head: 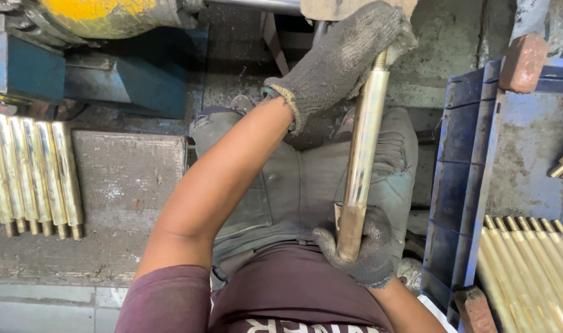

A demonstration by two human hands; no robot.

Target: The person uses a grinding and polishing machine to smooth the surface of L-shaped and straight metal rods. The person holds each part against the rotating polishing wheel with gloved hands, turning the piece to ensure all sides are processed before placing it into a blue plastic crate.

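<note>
Brass-coloured rod | shiny, threaded top; left hand, right hand grip pressed around ends

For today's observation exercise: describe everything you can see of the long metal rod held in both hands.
The rod is a long, brass-coloured metal cylinder, shiny in its middle and duller brown at its lower end. It stands nearly upright in view, over the person's lap. The left hand, gloved in grey knit, grips its threaded-looking upper tip; the right hand, also gloved, closes around its lower end.
</note>
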